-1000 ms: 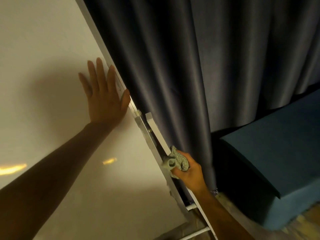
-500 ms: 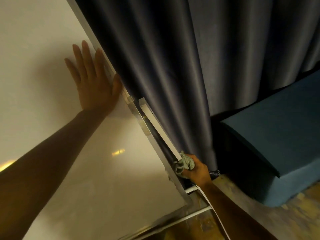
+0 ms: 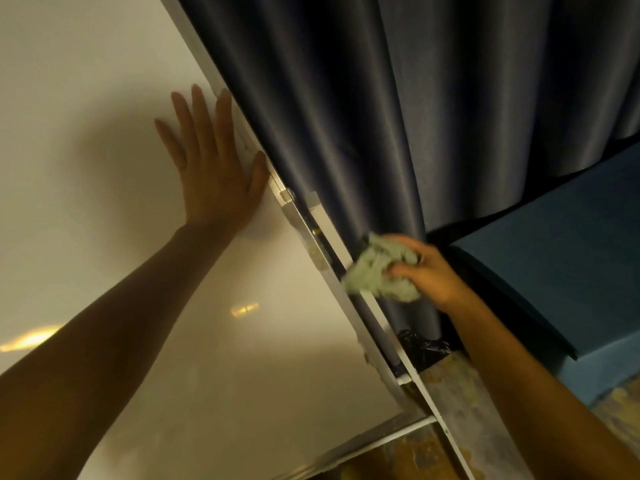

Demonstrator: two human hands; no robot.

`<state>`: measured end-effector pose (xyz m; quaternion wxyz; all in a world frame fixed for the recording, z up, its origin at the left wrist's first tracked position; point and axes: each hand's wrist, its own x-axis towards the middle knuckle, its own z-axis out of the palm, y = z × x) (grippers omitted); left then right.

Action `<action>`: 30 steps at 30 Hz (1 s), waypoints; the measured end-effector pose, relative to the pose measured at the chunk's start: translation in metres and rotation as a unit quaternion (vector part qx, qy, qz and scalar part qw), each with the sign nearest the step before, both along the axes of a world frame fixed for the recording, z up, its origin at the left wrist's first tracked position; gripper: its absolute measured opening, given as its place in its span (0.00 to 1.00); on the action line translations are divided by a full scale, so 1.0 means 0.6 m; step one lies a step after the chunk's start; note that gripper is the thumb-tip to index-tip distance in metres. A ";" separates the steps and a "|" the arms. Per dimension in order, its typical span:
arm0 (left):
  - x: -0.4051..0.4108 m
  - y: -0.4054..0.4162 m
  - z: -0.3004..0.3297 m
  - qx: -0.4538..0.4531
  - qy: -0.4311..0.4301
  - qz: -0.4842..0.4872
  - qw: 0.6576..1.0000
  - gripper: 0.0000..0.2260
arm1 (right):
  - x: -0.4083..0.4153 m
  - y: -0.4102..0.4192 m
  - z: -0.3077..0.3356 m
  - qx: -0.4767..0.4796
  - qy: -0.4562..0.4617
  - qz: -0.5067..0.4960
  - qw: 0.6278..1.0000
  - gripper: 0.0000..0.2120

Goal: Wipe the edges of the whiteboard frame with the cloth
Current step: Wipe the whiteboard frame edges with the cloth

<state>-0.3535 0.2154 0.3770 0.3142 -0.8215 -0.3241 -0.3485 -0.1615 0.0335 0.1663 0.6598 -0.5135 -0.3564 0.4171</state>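
The whiteboard (image 3: 104,98) fills the left of the view, and its metal frame edge (image 3: 360,327) runs diagonally down to the lower right corner. My left hand (image 3: 214,168) lies flat and spread on the board, its thumb at the frame. My right hand (image 3: 433,271) grips a crumpled pale green cloth (image 3: 377,271), pressed against the right frame edge and the white stand rail beside it.
A dark blue curtain (image 3: 398,116) hangs right behind the frame and touches it. A blue padded seat (image 3: 554,254) stands at the right. A black bag (image 3: 420,348) lies at the curtain's foot, on a mottled brown floor (image 3: 450,386).
My right hand with the cloth slid down the frame edge toward the corner, then came back up it. The left hand stays flat on the board.
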 end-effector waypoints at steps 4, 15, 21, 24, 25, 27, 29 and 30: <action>0.004 -0.005 0.005 -0.017 0.014 0.006 1.000 0.35 | -0.019 0.014 0.162 0.186 0.004 -0.009 0.983 0.17; -0.024 0.048 -0.020 0.058 0.020 0.004 0.998 0.33 | -0.090 0.074 0.105 0.128 0.023 -0.001 0.991 0.16; -0.026 0.053 -0.024 0.064 0.009 0.012 0.998 0.36 | -0.099 0.061 -0.002 0.051 0.059 -0.003 0.997 0.17; -0.023 0.053 -0.025 0.066 0.015 0.015 0.998 0.36 | -0.100 0.049 -0.066 -0.021 0.059 -0.031 0.998 0.13; -0.023 0.054 -0.025 0.066 0.016 0.016 0.998 0.36 | -0.102 0.044 -0.084 -0.039 0.060 -0.045 0.996 0.12; -0.021 0.055 -0.025 0.064 0.016 0.011 0.998 0.35 | -0.115 0.029 -0.115 -0.072 0.033 -0.089 0.993 0.10; -0.017 0.056 -0.027 0.064 0.016 0.006 0.998 0.33 | -0.133 0.012 -0.136 -0.102 -0.033 -0.163 0.981 0.10; -0.015 0.057 -0.027 0.064 0.015 0.004 0.998 0.33 | -0.142 0.004 -0.140 -0.108 -0.055 -0.201 0.972 0.11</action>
